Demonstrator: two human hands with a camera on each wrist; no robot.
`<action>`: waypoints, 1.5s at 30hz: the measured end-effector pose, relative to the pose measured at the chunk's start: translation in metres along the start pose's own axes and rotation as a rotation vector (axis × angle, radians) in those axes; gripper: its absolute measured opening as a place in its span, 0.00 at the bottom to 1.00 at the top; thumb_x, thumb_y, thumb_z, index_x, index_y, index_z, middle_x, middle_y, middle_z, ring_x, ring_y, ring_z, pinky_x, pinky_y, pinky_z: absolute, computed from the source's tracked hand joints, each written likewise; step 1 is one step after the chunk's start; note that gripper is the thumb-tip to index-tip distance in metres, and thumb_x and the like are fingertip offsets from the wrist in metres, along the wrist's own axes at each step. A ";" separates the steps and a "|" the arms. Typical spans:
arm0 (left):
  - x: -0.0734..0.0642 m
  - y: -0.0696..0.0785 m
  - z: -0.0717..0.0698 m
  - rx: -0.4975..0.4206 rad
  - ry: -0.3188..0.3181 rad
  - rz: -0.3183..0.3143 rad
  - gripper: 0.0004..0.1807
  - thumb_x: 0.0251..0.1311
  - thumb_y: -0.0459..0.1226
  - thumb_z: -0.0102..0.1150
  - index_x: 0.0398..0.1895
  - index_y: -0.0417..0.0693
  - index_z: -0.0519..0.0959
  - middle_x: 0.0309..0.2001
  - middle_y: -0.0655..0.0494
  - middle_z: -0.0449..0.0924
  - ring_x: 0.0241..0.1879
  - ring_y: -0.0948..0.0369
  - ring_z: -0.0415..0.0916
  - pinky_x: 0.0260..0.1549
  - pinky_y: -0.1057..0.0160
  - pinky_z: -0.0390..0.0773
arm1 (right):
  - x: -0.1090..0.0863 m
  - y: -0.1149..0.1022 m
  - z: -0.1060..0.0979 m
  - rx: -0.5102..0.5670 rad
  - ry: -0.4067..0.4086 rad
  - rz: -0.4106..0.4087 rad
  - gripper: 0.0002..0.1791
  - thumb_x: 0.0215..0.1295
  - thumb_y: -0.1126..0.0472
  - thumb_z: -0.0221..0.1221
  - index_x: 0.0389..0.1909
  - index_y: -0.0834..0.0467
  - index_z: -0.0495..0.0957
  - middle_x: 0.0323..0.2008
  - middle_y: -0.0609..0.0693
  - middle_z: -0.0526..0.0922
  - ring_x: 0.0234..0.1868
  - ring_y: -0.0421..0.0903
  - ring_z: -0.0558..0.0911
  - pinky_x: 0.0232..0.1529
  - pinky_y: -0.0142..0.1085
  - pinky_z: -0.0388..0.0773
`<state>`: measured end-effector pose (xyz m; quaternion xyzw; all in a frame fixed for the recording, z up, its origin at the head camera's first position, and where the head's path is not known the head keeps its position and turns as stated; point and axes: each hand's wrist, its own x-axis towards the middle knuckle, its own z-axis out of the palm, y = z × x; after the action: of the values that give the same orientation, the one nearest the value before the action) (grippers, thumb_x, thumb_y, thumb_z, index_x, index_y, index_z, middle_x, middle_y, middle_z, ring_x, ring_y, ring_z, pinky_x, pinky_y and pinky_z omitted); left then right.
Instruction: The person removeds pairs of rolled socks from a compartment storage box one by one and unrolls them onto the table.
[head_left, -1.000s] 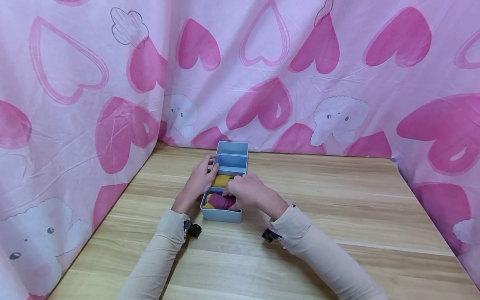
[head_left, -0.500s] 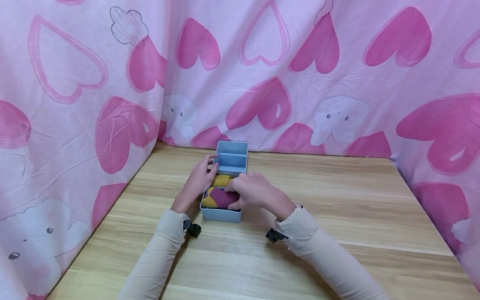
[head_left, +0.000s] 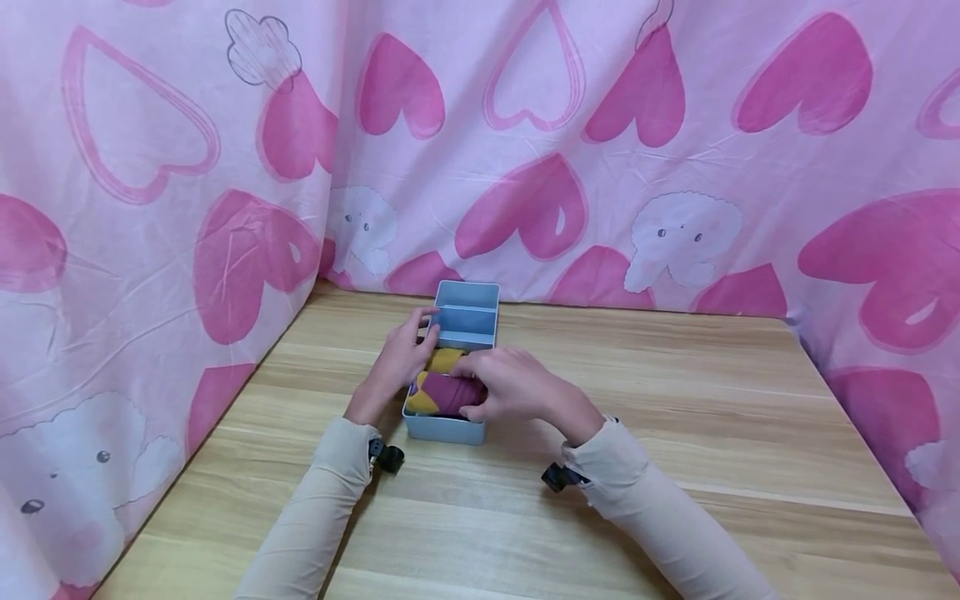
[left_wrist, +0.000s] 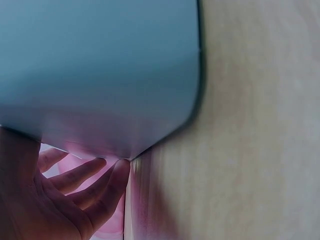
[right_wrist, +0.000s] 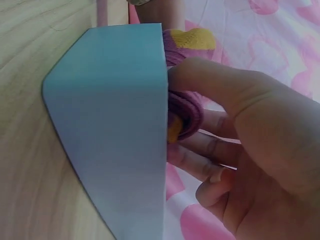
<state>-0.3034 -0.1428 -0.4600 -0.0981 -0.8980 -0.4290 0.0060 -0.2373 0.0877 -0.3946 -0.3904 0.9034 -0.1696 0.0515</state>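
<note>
A long blue-grey divided box (head_left: pixel 446 430) stands on the wooden table. My right hand (head_left: pixel 513 385) pinches a rolled sock (head_left: pixel 450 393), plum with mustard patches, between thumb and fingers over the nearest compartment. In the right wrist view the sock (right_wrist: pixel 186 116) sticks up past the box's rim, and its rolled end shows. Behind it, a mustard rolled sock (head_left: pixel 446 360) sits in another compartment, partly covered by the right hand. My left hand (head_left: pixel 399 360) rests its fingertips against the box's left side; in the left wrist view those fingers (left_wrist: pixel 102 200) are spread and nearly straight.
The box's two far compartments (head_left: pixel 465 321) hold nothing visible. Wood-grain tabletop (head_left: pixel 660 400) stretches to the right and front. A pink heart-print curtain (head_left: pixel 525 167) hangs close behind the box and along both sides. A small black camera is strapped at each wrist.
The right hand has drawn the plum and mustard sock slightly up and to the right from its compartment. The left hand stays in the same place on the box.
</note>
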 end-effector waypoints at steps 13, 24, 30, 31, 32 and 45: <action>-0.001 -0.003 -0.002 -0.037 0.006 0.009 0.25 0.85 0.47 0.49 0.79 0.58 0.67 0.76 0.41 0.74 0.61 0.44 0.85 0.48 0.48 0.88 | -0.006 0.004 0.003 0.091 0.094 -0.026 0.27 0.63 0.46 0.73 0.61 0.50 0.86 0.49 0.42 0.85 0.40 0.39 0.82 0.36 0.32 0.81; -0.003 0.000 -0.002 -0.050 -0.011 -0.028 0.25 0.85 0.48 0.49 0.79 0.59 0.66 0.77 0.44 0.73 0.61 0.45 0.83 0.34 0.58 0.87 | -0.013 0.014 0.000 0.314 0.140 -0.045 0.27 0.64 0.56 0.70 0.64 0.52 0.81 0.52 0.44 0.83 0.44 0.42 0.82 0.41 0.39 0.88; -0.002 -0.001 -0.001 -0.028 -0.013 -0.030 0.25 0.85 0.48 0.48 0.80 0.60 0.66 0.78 0.43 0.72 0.63 0.44 0.83 0.50 0.45 0.90 | -0.017 0.018 0.000 0.331 0.149 -0.042 0.28 0.65 0.56 0.70 0.67 0.49 0.79 0.53 0.44 0.84 0.46 0.42 0.82 0.43 0.43 0.89; -0.002 -0.001 -0.001 -0.024 -0.012 -0.032 0.25 0.85 0.48 0.48 0.79 0.60 0.66 0.78 0.43 0.72 0.64 0.43 0.83 0.55 0.43 0.88 | -0.018 0.019 0.000 0.327 0.154 -0.040 0.28 0.66 0.56 0.69 0.68 0.48 0.78 0.53 0.45 0.83 0.46 0.42 0.82 0.43 0.41 0.88; -0.002 -0.001 -0.001 -0.017 -0.011 -0.033 0.25 0.85 0.48 0.48 0.79 0.60 0.66 0.78 0.43 0.72 0.65 0.43 0.82 0.59 0.42 0.86 | -0.019 0.019 0.000 0.329 0.156 -0.037 0.28 0.67 0.56 0.69 0.68 0.47 0.78 0.53 0.45 0.83 0.46 0.42 0.82 0.43 0.40 0.88; 0.001 0.000 -0.001 -0.001 -0.009 -0.034 0.25 0.85 0.49 0.49 0.79 0.60 0.66 0.77 0.41 0.72 0.67 0.41 0.81 0.67 0.37 0.80 | -0.028 0.025 -0.001 0.452 0.124 -0.031 0.29 0.72 0.58 0.68 0.70 0.39 0.74 0.57 0.43 0.82 0.48 0.44 0.84 0.46 0.44 0.89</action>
<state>-0.3040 -0.1430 -0.4594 -0.0847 -0.8993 -0.4290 -0.0054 -0.2354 0.1238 -0.4033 -0.3718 0.8378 -0.3918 0.0795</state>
